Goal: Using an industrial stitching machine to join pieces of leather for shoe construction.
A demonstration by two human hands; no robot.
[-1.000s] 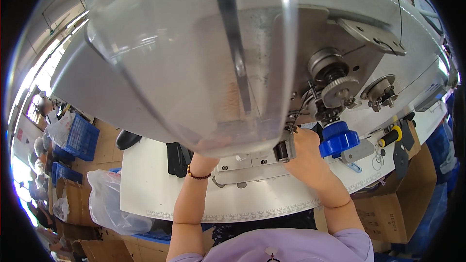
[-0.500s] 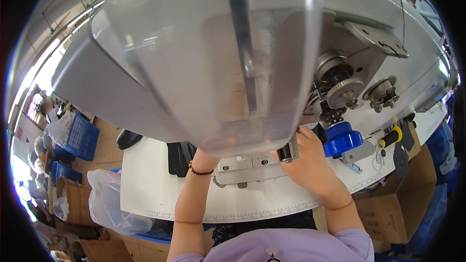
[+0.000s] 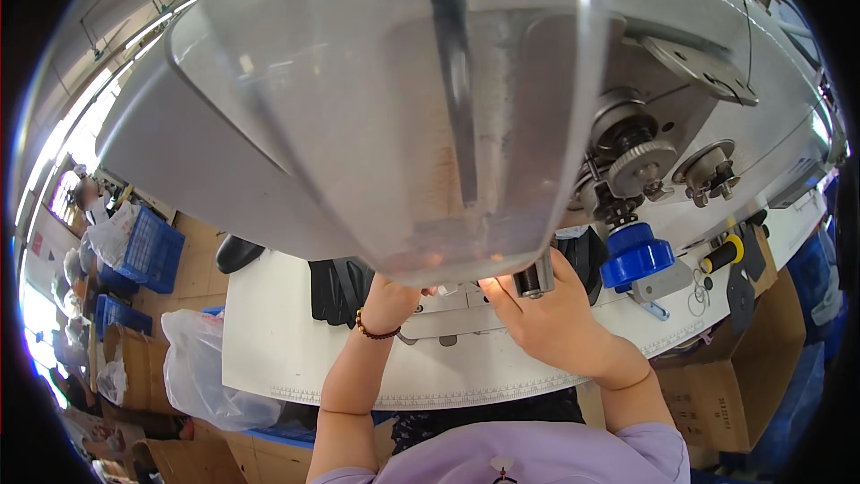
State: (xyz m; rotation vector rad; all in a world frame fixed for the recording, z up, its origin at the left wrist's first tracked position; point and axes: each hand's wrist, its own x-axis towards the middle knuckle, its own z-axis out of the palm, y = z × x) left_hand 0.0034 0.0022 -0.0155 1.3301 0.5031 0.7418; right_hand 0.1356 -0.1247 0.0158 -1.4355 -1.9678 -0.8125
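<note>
Both my hands are at the plate (image 3: 461,323) of a large grey sewing machine (image 3: 242,152), under its clear plastic guard (image 3: 421,206). My left hand (image 3: 391,305), with a beaded bracelet (image 3: 376,332) at the wrist, curls in from the left, fingertips together. Beside it lies a stack of black strips (image 3: 333,294). My right hand (image 3: 551,318) reaches in from the right, fingers bent inward beside a metal cylinder (image 3: 534,280). More black pieces (image 3: 587,260) lie behind it. The guard hides most of the fingers; what they hold does not show.
A blue knob (image 3: 638,255) and metal thread-tension discs (image 3: 640,168) jut out at the right. A yellow-ended thread spool (image 3: 721,254) lies on the white table (image 3: 296,354). Cardboard box (image 3: 717,385) at right; plastic bag (image 3: 210,376) and blue crate (image 3: 154,251) at left.
My right hand has come left and nearer, away from the black pieces. My left hand has shifted right toward the machine plate, uncovering more of the black strips.
</note>
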